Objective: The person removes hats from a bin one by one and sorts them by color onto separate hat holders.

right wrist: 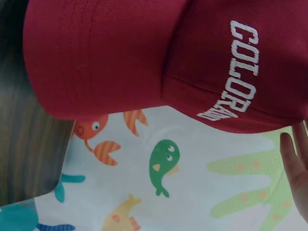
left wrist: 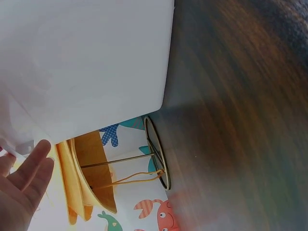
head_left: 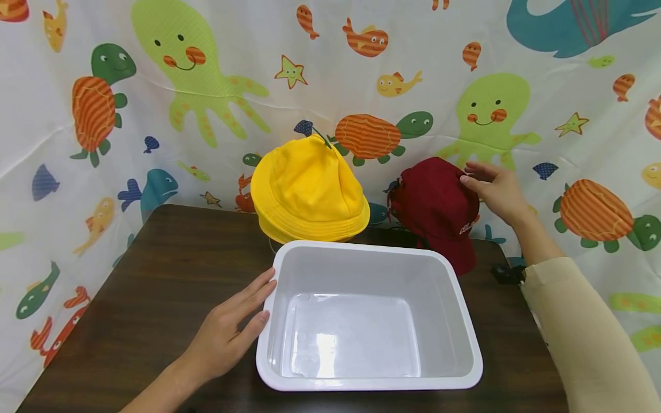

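Note:
A white plastic basin stands on the table, its inside bare. The fingertips of my left hand rest against its left rim, fingers extended. Behind the basin, a yellow bucket hat sits on a thin wire stand with a round base. To its right is a dark red baseball cap, its brim pointing down toward the table. White stitched letters mark its front. My right hand is at the cap's upper right side, fingers fairly straight, fingertips right at the fabric.
A dark wooden table carries everything. A white curtain printed with sea animals hangs close behind the hats and along both sides. A small black device is at the right wrist, beside the beige sleeve.

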A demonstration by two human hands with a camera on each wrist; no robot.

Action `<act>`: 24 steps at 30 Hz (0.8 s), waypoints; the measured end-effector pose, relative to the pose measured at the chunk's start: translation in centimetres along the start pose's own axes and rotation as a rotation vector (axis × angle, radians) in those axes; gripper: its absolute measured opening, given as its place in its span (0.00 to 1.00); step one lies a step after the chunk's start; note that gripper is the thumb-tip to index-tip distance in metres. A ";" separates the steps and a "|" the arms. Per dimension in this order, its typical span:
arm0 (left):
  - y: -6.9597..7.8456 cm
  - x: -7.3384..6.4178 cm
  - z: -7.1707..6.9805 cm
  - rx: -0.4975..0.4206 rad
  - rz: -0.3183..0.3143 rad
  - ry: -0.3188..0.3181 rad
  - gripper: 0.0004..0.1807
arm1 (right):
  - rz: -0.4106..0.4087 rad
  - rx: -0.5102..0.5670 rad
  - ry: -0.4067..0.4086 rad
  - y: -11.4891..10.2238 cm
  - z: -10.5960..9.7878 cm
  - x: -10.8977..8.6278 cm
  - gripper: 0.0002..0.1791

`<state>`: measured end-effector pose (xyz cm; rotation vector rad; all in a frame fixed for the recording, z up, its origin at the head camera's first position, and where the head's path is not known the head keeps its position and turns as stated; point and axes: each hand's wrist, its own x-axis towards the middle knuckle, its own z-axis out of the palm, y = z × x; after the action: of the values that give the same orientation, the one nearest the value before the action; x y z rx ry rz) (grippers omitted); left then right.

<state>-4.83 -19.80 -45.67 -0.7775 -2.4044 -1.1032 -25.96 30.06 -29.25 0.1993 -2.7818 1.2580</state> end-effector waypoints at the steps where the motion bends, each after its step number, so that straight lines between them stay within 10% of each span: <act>1: 0.0 0.0 0.0 -0.002 0.003 0.001 0.34 | 0.000 0.002 0.002 -0.1 -0.2 -0.1 0.35; 24: 0.2 1.1 -2.3 0.141 0.059 -0.035 0.35 | -0.082 -0.120 0.078 -0.1 -1.8 -3.5 0.32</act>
<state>-5.28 -21.13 -43.54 -0.8202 -2.4413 -0.8935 -22.43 31.61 -28.48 0.2480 -2.7412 1.0544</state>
